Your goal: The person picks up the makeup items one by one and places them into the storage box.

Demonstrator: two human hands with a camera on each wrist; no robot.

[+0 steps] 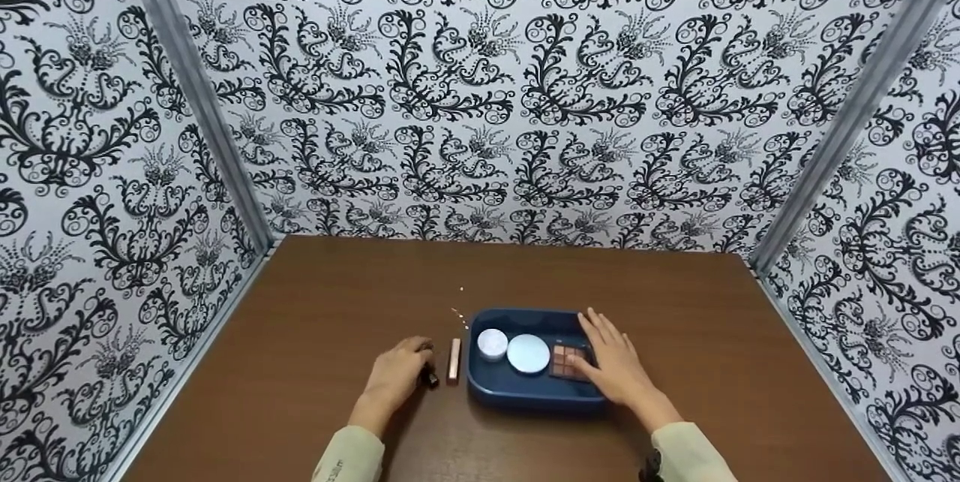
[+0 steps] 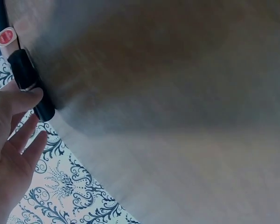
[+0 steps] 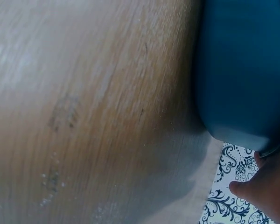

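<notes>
My left hand (image 1: 396,375) pinches a short black cosmetic tube (image 2: 24,70), like a lipstick, between thumb and fingers, low over the table. Just right of it lies a slim pink tube (image 1: 454,362) with a dark end, beside a blue tray (image 1: 525,396). Inside the tray sit a small white round jar (image 1: 493,344), a flat pale round compact (image 1: 528,354) and an eyeshadow palette (image 1: 561,362) with brown pans. My right hand (image 1: 621,368) rests over the tray's right rim, fingers extended, its thumb over the palette. The tray's outer wall fills the right side of the right wrist view.
The brown wooden table (image 1: 360,279) has small white specks (image 1: 461,314) behind the tray's left corner. Patterned black-and-white panels (image 1: 480,91) with grey corner strips enclose the table at the back and both sides.
</notes>
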